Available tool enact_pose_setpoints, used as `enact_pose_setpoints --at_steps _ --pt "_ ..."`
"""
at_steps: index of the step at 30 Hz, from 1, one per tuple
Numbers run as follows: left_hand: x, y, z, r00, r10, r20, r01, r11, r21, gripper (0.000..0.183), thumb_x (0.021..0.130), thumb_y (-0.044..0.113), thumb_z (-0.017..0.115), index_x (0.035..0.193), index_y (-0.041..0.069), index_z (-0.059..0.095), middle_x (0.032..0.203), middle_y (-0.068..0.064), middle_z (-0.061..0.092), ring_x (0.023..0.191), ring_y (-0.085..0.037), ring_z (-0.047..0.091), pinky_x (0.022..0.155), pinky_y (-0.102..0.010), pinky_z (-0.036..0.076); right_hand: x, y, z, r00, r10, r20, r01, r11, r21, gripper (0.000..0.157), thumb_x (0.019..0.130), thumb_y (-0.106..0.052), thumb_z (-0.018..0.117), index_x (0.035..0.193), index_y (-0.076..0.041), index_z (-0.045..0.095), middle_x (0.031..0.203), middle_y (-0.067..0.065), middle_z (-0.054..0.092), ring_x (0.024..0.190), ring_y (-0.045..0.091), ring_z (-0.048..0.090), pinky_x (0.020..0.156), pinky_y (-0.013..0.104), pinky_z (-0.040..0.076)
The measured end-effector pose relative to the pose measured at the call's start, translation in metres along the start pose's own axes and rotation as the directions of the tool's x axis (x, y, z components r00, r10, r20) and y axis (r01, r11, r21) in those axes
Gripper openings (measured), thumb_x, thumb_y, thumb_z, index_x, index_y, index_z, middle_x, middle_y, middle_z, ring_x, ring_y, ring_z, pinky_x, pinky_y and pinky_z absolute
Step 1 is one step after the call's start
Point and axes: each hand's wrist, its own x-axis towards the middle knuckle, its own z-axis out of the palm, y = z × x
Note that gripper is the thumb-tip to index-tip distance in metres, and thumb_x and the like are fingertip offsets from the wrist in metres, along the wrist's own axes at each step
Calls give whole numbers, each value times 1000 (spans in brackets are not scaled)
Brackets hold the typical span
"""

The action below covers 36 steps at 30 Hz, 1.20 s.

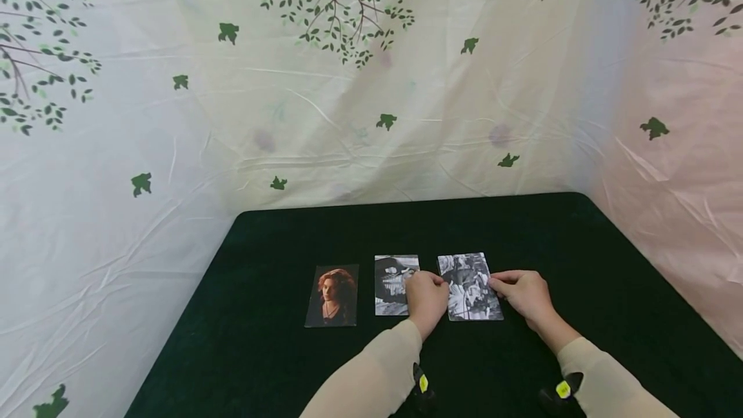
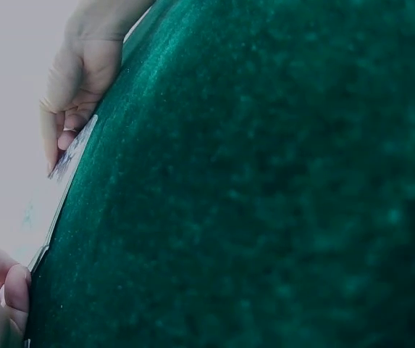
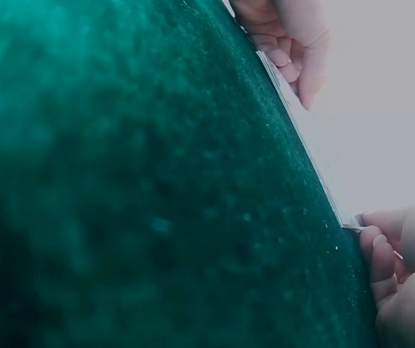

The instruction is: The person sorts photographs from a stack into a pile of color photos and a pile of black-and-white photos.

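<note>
A small stack of black-and-white photo cards (image 1: 469, 286) lies on the dark green tabletop, its layered edge (image 3: 305, 148) visible in the right wrist view. My left hand (image 1: 426, 300) pinches the stack's left edge between thumb and fingers. At the opposite edge, my right hand (image 1: 529, 297) pinches it with thumb and forefinger. Just left of the stack is another black-and-white photo card (image 1: 390, 286), its right side partly covered by my left hand. Farther left lies a dark colour portrait card (image 1: 332, 298) of a red-haired figure.
The three card spots form a row across the middle of the dark green cloth-covered table (image 1: 244, 353). Behind the table and along both sides hangs a pale curtain (image 1: 325, 147) printed with branches and green leaf shapes. Both wrists carry black bands.
</note>
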Motion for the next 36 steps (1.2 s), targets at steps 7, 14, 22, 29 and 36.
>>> enact_pose_setpoints --at_steps 7,14,22,29,36 --pt "0 0 0 1000 0 -6 0 1000 16 11 73 6 73 63 12 74 63 4 65 66 -18 61 63 -31 47 -1 -3 1 1000 -4 2 4 999 -42 25 90 -26 69 105 -6 73 106 13 68 84 18 64 67 31 52" --pt "-1 -2 -1 1000 -18 20 18 1000 23 12 74 6 73 63 11 72 63 4 62 64 -15 59 59 -30 46 1 -1 1 1000 -6 14 7 995 -98 26 90 -27 68 107 -8 73 108 13 66 85 20 61 66 32 50" --pt "0 -1 0 999 -27 22 27 1000 7 14 73 6 73 60 12 71 62 5 63 65 -16 58 59 -30 46 2 0 2 1000 -27 4 27 992 -122 27 89 -28 69 107 -8 73 109 14 66 87 21 62 66 32 50" --pt "-1 1 -1 999 -36 24 36 999 -4 13 74 6 73 62 11 72 62 4 63 67 -18 60 60 -31 47 1 0 3 1000 -28 -4 27 990 -140 27 89 -29 70 107 -9 73 110 13 67 88 21 61 67 33 49" --pt "-1 0 -1 999 -35 19 35 999 -12 11 74 5 73 64 10 73 64 3 64 68 -17 61 60 -31 48 -1 -2 2 999 -37 -1 36 988 -149 27 88 -29 70 107 -9 73 110 13 67 88 21 60 68 34 50"
